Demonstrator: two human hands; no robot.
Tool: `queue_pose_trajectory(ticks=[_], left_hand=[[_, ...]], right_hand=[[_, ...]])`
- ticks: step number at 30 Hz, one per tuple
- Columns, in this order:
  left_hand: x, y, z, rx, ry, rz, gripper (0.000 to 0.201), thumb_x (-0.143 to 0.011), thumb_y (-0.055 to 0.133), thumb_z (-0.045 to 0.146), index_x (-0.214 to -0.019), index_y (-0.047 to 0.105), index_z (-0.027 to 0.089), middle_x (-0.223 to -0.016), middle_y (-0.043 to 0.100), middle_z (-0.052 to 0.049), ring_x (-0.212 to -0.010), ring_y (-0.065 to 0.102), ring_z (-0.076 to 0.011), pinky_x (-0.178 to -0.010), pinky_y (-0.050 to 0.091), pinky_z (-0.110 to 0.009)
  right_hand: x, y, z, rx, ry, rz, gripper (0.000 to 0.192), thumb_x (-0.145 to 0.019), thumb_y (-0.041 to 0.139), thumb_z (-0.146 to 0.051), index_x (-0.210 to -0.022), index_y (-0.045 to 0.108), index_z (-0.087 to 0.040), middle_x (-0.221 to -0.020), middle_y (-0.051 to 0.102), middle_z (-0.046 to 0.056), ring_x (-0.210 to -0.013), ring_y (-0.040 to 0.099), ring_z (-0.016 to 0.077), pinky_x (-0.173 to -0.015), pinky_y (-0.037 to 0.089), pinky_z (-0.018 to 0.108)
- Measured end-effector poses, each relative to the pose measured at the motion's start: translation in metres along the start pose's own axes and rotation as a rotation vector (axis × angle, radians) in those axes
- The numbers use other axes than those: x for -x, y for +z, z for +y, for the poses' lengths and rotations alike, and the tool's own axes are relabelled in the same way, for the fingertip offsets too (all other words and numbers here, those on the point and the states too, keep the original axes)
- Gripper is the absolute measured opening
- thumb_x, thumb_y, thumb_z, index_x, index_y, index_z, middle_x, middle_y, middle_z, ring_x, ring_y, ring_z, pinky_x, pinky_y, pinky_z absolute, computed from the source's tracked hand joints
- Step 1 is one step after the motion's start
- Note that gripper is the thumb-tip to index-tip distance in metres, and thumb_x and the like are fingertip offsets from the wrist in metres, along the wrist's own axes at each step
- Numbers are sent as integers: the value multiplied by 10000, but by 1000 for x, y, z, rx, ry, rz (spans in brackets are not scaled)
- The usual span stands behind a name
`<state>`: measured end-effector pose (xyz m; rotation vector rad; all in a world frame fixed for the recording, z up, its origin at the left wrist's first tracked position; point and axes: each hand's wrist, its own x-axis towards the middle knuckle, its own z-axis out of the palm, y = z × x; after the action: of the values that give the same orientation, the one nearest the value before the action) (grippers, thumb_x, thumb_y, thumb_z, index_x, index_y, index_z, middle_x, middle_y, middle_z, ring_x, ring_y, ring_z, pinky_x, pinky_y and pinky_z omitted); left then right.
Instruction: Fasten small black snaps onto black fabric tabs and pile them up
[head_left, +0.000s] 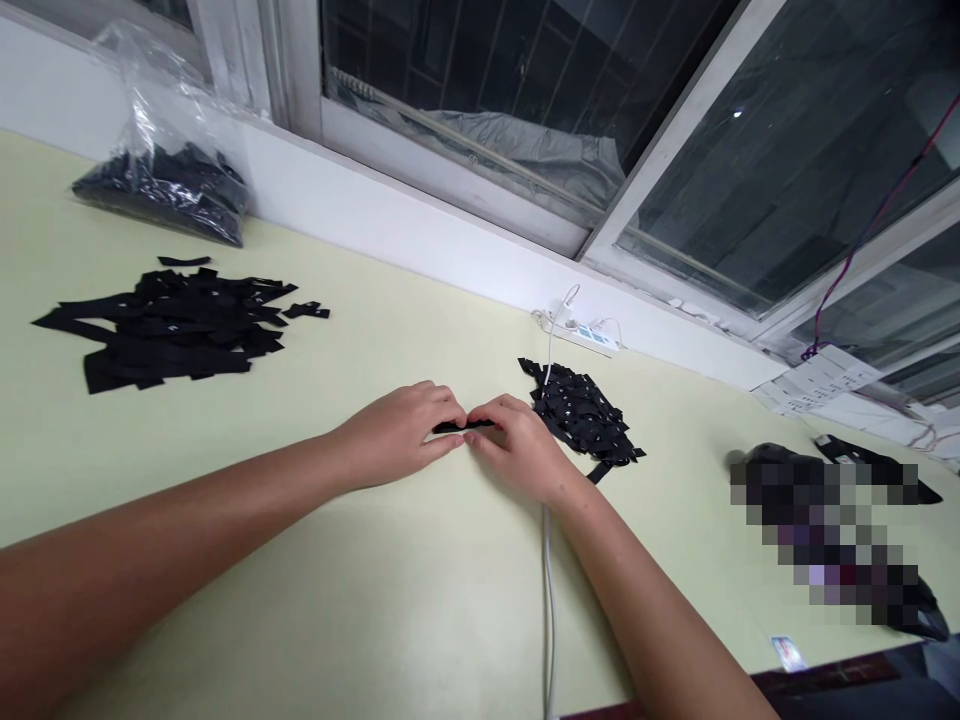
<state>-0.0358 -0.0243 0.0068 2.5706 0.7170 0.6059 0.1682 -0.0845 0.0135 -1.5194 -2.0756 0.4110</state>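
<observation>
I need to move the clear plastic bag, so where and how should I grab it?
Probably by the slack upper film of the clear plastic bag, from above or the front: it rises loose over the dark contents slumped low, and the white wall stands behind.

A pale yellow-green tabletop (360, 600) spread across the lower and middle frame, its far edge meeting a low white wall (420, 250). Above, white-framed windows (681, 125) ran from top centre to the right, their panes dark. Crumpled grey sheeting (544, 142) showed behind the glass at upper centre; a small bright spot of light (737, 113) gleamed at upper right.
</observation>
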Motion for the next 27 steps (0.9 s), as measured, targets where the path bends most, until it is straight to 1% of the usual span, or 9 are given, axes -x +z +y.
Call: queue_pose_trajectory(ticks=[3, 6, 9, 12, 14, 16, 20, 23, 27], left_hand=[[-1, 1, -1, 1, -16, -46, 245, -962, 451, 295, -971, 684, 218, -964, 648, -36, -921, 569, -201, -803, 395, -318], [-1, 2, -3, 2, -13, -35, 267, -969, 431, 289, -959, 688, 215, -944, 646, -40, -900, 570, -203, -791, 397, -324], [0, 2, -4, 20, -16, -24, 255, -964, 439, 303, -940, 678, 218, -940, 647, -34, -887, 571, -200, -786, 403, -325], [1, 3, -3, 79, -61, 39, 202, -929, 515, 355, -973, 651, 213, -984, 655, -38, -921, 582, -208, -802, 419, -324], [1, 3, 0, 162, -119, 106, 238, -905, 556, 405, -1028, 630, 215, -1025, 665, -41, -958, 592, -213, -812, 430, -320], [0, 3, 2, 265, -162, 120, 270, -902, 560, 437, -1054, 632, 225, -1027, 681, -33, -952, 604, -206, -801, 439, -305], [-1, 0, 5, 358, -194, 58, 263, -910, 542, 435, -986, 688, 229, -895, 698, -5, -778, 593, -164, -675, 414, -270], [-1, 0, 4, 343, -238, 67, 272, -921, 518, 421, -978, 708, 234, -728, 649, 22, -621, 512, -133, -563, 345, -257], [0, 2, 0, 314, -222, 87, 284, -923, 518, 415, -989, 734, 244, -700, 646, 27, -594, 501, -125, -541, 325, -255]], right_hand=[[0, 3, 2, -25, 28, -11, 145, -870, 616, -180, -970, 707, -234, -957, 650, 45, -926, 603, 179, -814, 480, 318], [-1, 3, 4, -27, 28, -12, 122, -876, 611, -169, -931, 704, -228, -924, 650, 37, -848, 600, 160, -760, 473, 298], [-2, 3, 3, 12, -20, 15, 90, -880, 612, -173, -885, 689, -220, -898, 659, 32, -889, 590, 173, -789, 455, 300], [-2, 2, 0, 23, -43, 25, 97, -909, 564, -185, -913, 654, -218, -868, 674, 16, -843, 588, 168, -760, 436, 289], [-2, 1, -3, -6, -35, 26, 100, -930, 524, -202, -938, 622, -218, -851, 681, 4, -771, 591, 153, -707, 423, 274], [-1, 0, -6, -32, -39, 45, 85, -937, 513, -225, -943, 597, -216, -872, 689, 3, -753, 602, 147, -694, 420, 267], [-1, 0, -9, -92, -57, 51, 77, -939, 512, -250, -959, 576, -213, -894, 692, 12, -792, 624, 153, -714, 438, 264], [-1, 0, -8, -106, -61, 68, 80, -921, 537, -247, -968, 590, -209, -880, 684, 15, -788, 621, 153, -706, 449, 261], [-2, -1, -7, -107, -85, 113, 114, -902, 552, -206, -940, 658, -220, -882, 705, 11, -803, 641, 150, -736, 474, 257]])
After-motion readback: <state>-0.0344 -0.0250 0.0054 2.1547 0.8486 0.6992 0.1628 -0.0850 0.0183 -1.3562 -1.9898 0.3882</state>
